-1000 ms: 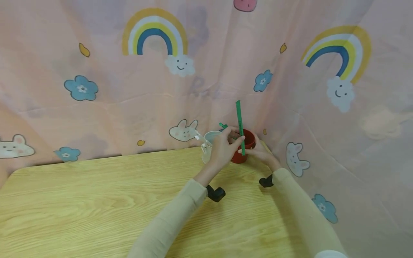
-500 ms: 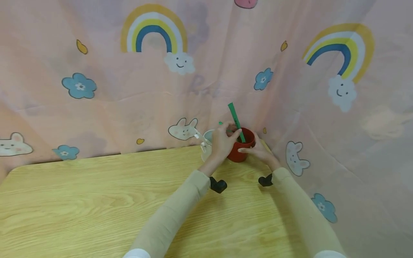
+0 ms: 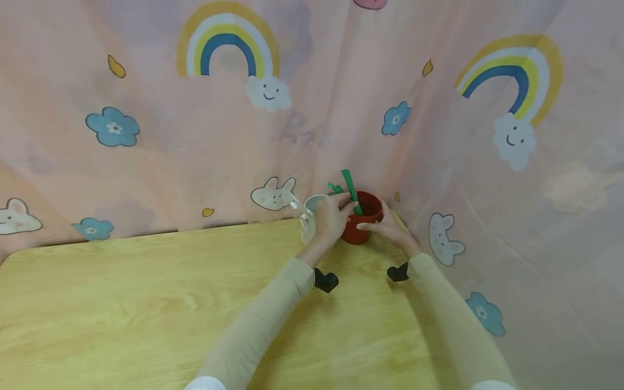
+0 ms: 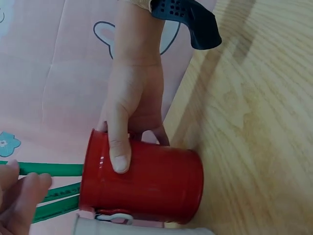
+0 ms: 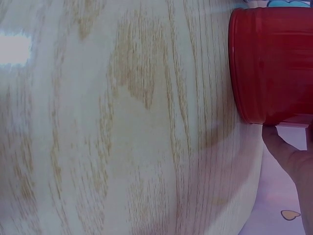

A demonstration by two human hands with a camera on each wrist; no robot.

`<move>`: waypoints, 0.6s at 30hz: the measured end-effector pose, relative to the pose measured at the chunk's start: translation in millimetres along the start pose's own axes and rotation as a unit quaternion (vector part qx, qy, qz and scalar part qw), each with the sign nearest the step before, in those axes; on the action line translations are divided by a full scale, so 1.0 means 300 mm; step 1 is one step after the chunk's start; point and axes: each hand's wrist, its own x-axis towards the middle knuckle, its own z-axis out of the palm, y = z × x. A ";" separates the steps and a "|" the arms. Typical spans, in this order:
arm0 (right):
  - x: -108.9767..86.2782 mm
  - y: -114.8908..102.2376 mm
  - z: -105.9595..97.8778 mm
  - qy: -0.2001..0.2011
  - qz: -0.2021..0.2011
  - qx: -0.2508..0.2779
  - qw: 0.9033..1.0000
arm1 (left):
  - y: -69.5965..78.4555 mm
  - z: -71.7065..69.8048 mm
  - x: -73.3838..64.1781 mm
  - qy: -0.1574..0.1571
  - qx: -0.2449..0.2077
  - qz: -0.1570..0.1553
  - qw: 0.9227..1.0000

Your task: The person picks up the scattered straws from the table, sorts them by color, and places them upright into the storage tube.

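In the head view my left hand point(image 3: 333, 219) pinches a slim green stick packet point(image 3: 349, 184), whose lower end is inside the rim of a red bucket point(image 3: 356, 234). My right hand point(image 3: 390, 226) holds the bucket from the right, thumb on its near side. From the left wrist, the right hand's thumb point(image 4: 119, 147) lies along the bucket wall point(image 4: 161, 181). Left fingers point(image 4: 38, 183) are at that view's left edge, by green packets point(image 4: 58, 170) that reach into the bucket's mouth. The right wrist view shows the bucket's lower part point(image 5: 274, 63) on the table.
A white bucket point(image 3: 307, 234) with a pale handle stands just left of the red one, partly behind my left hand. Another green piece point(image 3: 334, 188) sticks up behind the hand. Both stand at the wooden table's point(image 3: 146, 303) far right corner, against a patterned curtain point(image 3: 219, 146).
My left hand has lowered the green packet, moving its bottom end from in front of the red bucket to inside the rim. The right hand keeps its hold on the bucket.
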 end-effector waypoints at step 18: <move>0.014 0.020 0.002 0.003 -0.038 0.011 0.999 | -0.005 -0.083 -0.087 -0.090 0.098 0.003 0.991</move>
